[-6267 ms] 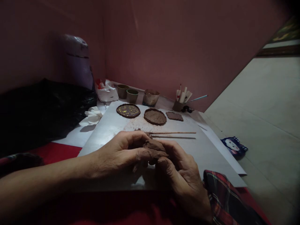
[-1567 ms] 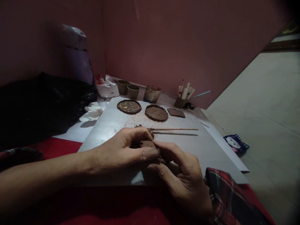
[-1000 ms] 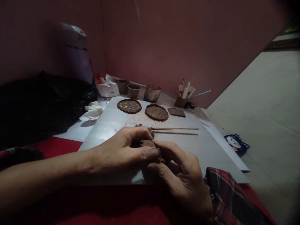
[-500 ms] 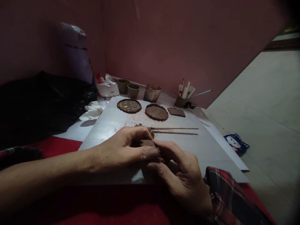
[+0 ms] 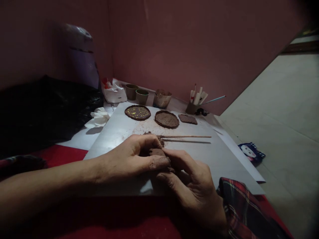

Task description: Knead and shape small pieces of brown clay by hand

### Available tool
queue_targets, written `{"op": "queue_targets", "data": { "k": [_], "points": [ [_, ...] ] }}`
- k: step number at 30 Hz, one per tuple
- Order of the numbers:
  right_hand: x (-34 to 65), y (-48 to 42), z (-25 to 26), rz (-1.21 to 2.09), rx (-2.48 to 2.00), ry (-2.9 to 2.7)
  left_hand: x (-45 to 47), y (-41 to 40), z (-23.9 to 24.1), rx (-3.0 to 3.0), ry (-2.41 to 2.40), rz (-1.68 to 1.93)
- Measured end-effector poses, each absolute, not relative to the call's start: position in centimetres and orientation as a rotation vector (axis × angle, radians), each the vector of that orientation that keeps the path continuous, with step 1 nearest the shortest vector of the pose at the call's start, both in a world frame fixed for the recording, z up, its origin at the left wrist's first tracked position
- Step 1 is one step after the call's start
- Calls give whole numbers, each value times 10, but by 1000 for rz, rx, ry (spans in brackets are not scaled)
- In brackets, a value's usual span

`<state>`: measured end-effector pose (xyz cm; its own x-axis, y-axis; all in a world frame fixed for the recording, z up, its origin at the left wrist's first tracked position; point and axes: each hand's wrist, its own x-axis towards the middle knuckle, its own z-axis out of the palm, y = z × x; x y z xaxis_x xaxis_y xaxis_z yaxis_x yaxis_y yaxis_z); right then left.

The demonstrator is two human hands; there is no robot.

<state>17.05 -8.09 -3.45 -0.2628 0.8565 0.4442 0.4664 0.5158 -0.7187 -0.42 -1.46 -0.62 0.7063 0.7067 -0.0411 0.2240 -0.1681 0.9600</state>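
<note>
A lump of brown clay (image 5: 156,152) is pinched between both hands over the near part of the white board (image 5: 224,166). My left hand (image 5: 139,156) closes on it from the left, thumb along the near side. From the right, my right hand (image 5: 191,182) grips it between thumb and fingers; much of the clay is hidden by the fingers. Just beyond lie more clay bits and a thin wooden stick (image 5: 186,136). Farther back rest a round clay disc with yellow marks (image 5: 137,113), a plain round clay disc (image 5: 166,119) and a small clay slab (image 5: 187,119).
Behind the board stand two small cups (image 5: 142,97), a stained clear cup (image 5: 161,99) and a holder with several tools (image 5: 192,108). Crumpled white tissue (image 5: 98,118) and a black plastic bag (image 5: 47,113) lie at left. A pink wall (image 5: 186,49) rises behind.
</note>
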Motion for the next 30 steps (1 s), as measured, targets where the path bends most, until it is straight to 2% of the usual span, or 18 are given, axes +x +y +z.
{"op": "queue_targets", "data": {
  "k": [30],
  "points": [
    [171, -81, -35, 607, -1091, -1902, -4, -14, -6, 1774, 756, 489]
  ]
}}
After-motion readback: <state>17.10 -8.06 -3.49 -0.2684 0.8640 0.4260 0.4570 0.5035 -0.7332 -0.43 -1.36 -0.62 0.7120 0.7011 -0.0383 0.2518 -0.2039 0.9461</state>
